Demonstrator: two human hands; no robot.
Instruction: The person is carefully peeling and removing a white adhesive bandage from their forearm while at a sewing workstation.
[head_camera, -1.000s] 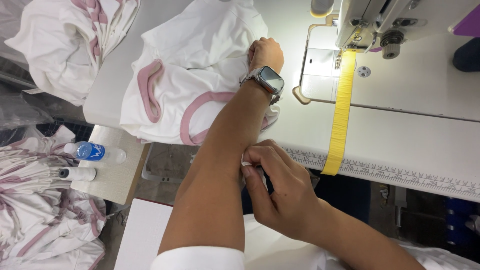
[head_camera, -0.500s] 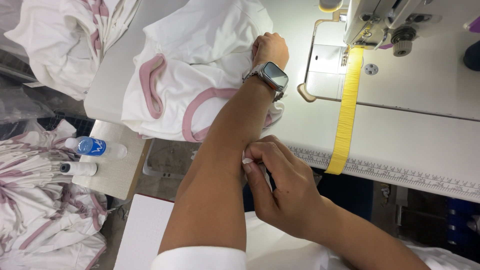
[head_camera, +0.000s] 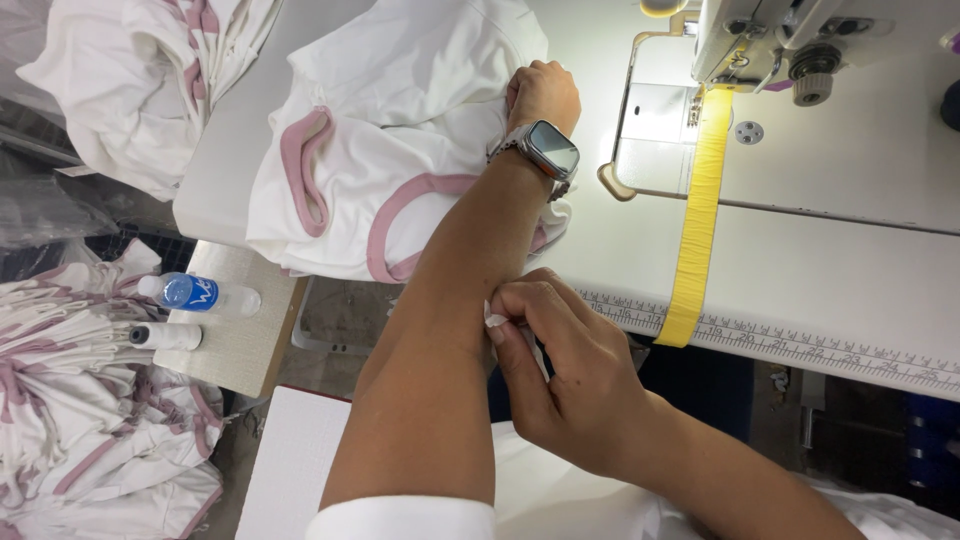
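We see a white garment (head_camera: 400, 150) with pink-trimmed openings, bunched in soft folds on the pale table (head_camera: 850, 270) at 11 o'clock from centre. Our left hand (head_camera: 543, 95) is closed into the cloth at its 3 o'clock edge, fingers curled and gripping a fold; a watch (head_camera: 551, 150) sits on that wrist. The garment spreads toward 9 o'clock from this hand. Our right hand (head_camera: 560, 365) lies at 6 o'clock from the garment, well apart from it, just beside the left forearm. Its fingertips pinch a small white scrap (head_camera: 494, 318). A yellow tape (head_camera: 695, 215) runs down the table at 3 o'clock, under the sewing machine (head_camera: 800, 40).
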